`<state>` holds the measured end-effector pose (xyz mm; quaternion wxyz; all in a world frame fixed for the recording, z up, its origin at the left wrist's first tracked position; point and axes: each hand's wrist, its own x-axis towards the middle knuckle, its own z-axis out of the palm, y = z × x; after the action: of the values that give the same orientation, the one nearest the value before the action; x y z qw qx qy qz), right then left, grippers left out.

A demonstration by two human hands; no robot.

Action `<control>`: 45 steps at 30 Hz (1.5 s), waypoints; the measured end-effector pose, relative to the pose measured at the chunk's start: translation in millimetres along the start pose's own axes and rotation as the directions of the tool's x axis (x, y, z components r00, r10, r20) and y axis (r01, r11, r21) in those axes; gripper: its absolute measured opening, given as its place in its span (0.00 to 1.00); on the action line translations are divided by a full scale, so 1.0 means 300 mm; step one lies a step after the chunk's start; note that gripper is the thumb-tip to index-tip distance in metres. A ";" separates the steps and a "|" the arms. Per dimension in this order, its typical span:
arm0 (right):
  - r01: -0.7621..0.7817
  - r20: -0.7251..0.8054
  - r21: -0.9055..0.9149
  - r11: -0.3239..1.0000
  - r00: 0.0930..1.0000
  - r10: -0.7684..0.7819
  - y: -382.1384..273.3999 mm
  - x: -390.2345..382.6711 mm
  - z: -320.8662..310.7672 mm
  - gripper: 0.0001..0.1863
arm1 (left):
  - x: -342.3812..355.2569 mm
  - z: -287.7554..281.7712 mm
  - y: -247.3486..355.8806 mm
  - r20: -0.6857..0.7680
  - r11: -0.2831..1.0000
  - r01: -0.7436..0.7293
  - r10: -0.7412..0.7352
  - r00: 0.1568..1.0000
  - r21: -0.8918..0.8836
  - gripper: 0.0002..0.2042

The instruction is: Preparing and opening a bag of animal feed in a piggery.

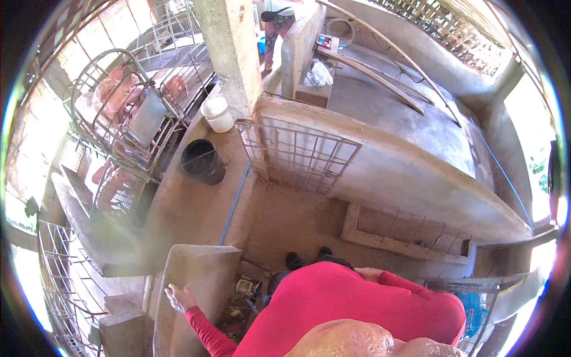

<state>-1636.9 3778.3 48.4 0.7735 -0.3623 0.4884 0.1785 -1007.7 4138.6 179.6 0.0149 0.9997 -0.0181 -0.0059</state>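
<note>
My left hand (181, 297) has its fingers apart and loosely bent, with whitish marks on it, beside the top of a low concrete wall (204, 260). My right hand (367, 273) shows at the far edge of my red top; its fingers are mostly hidden. Cluttered small items, too small to name, lie on the ground beside the low wall.
Pigs (113, 95) are in metal crates on the left. A white bucket (217, 119) and black bucket (202, 166) stand by a pillar (226, 53). A metal gate (297, 152) leans at a partition wall (404, 166). Long planks (380, 80) lie beyond. A person (275, 33) stands behind.
</note>
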 end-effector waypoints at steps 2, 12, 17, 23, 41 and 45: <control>0.073 0.060 0.110 0.991 0.995 -0.079 -0.031 -0.019 0.044 0.31 | -0.008 -0.008 -0.004 0.007 0.999 0.027 -0.027 1.000 -0.016 0.36; 0.278 0.056 -0.143 0.950 0.960 -0.273 0.159 0.054 -0.027 0.21 | -0.005 -0.001 -0.061 -0.012 0.997 0.011 -0.011 1.000 -0.071 0.37; 0.170 -0.030 -0.320 0.932 0.981 -0.189 0.042 -0.136 0.025 0.24 | 0.020 0.055 -0.068 -0.065 0.997 -0.046 0.043 0.997 -0.056 0.37; 0.459 0.047 -0.478 0.749 0.865 -0.500 -0.013 -0.085 0.075 0.26 | 0.017 0.040 -0.040 -0.056 0.999 -0.033 0.032 0.998 -0.019 0.37; 0.159 -0.014 -0.886 0.435 0.929 -0.369 -0.157 0.562 -0.787 0.11 | 0.579 0.127 0.390 -0.294 0.808 -0.301 0.167 0.941 -0.506 0.29; 0.084 0.076 -0.996 0.015 0.952 -0.296 -0.409 0.614 -0.634 0.09 | 0.669 0.175 0.442 -0.281 0.866 -0.284 0.176 0.943 -0.411 0.30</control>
<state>-1594.1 3541.4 -116.7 0.2847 -0.8686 0.2340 0.3312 -812.4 3997.4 128.8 0.2463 0.9536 -0.1344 0.1096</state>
